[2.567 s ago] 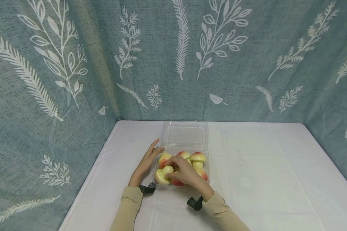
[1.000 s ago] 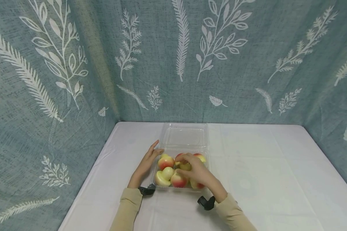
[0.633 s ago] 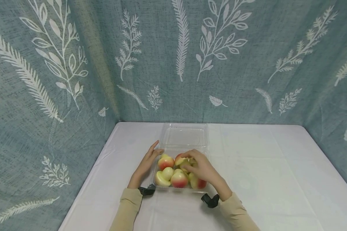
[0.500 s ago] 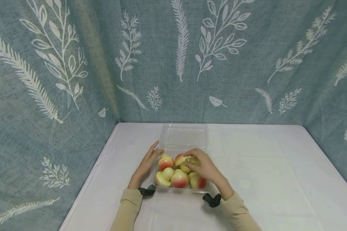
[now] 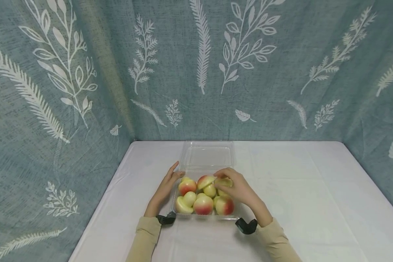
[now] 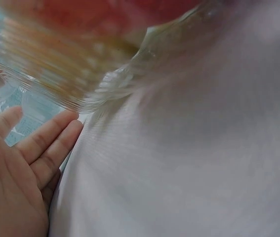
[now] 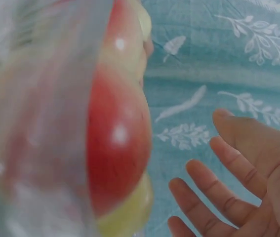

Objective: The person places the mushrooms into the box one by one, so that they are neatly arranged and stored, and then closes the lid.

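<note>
A clear plastic clamshell box (image 5: 213, 216) sits on the table, filled with several mushroom-shaped pieces, yellow with red-blushed caps. A front-middle mushroom (image 5: 203, 204) shows its cap towards me. My left hand (image 5: 165, 187) lies along the box's left side, fingers extended; in the left wrist view the left hand (image 6: 21, 173) has its fingertips at the box wall. Over the back right mushroom (image 5: 226, 183) hovers my right hand (image 5: 237, 187), partly covering it. In the right wrist view the right hand (image 7: 243, 182) has loosely spread fingers with nothing between them, beside a red-capped mushroom (image 7: 117, 138).
The box's clear lid (image 5: 207, 154) lies folded back behind it. A white cloth covers the table (image 5: 298, 193). Blue-green leaf-patterned curtains (image 5: 183, 72) hang at the back and sides. A black wrist camera (image 5: 247, 226) is strapped to the right wrist.
My right hand has moved right across the box, from the front left mushroom past the middle to the back right one, uncovering the middle mushrooms. My left hand has stayed at the left side.
</note>
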Available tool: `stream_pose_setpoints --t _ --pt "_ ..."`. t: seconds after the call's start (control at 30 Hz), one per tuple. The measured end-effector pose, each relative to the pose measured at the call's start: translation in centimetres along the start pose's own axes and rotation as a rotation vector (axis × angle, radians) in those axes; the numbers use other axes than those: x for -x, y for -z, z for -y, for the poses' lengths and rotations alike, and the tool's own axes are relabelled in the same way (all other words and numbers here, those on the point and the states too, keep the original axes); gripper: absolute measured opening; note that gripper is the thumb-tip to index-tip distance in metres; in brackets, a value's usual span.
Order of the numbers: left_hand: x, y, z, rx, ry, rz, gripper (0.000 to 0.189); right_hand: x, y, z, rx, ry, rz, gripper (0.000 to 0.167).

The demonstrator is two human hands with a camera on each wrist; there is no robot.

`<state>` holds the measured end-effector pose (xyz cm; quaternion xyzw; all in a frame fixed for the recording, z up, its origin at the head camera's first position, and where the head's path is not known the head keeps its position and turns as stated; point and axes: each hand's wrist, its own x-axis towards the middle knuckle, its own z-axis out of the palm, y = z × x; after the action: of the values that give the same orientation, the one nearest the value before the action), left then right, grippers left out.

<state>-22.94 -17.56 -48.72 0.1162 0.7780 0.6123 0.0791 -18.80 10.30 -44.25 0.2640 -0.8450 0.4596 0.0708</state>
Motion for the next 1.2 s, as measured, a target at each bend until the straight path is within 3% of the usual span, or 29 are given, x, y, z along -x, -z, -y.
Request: stream_pose_setpoints --t 0.3,0.6,1.2 --pt "0.2 -0.1 -0.1 0.011 0.013 -0.008 0.051 0.1 1.6 -1.1 0.033 -0.007 -0.02 0.027" --pt "0.2 0.0 -0.2 0.003 0.03 0.005 0.052 0.2 2.7 -2.5 0.071 -0.098 -0.066 0.031" --pt "0.1 0.1 0.0 0.021 0.019 0.014 0.052 0.3 2.6 -5.5 0.036 -0.211 -0.088 0.043"
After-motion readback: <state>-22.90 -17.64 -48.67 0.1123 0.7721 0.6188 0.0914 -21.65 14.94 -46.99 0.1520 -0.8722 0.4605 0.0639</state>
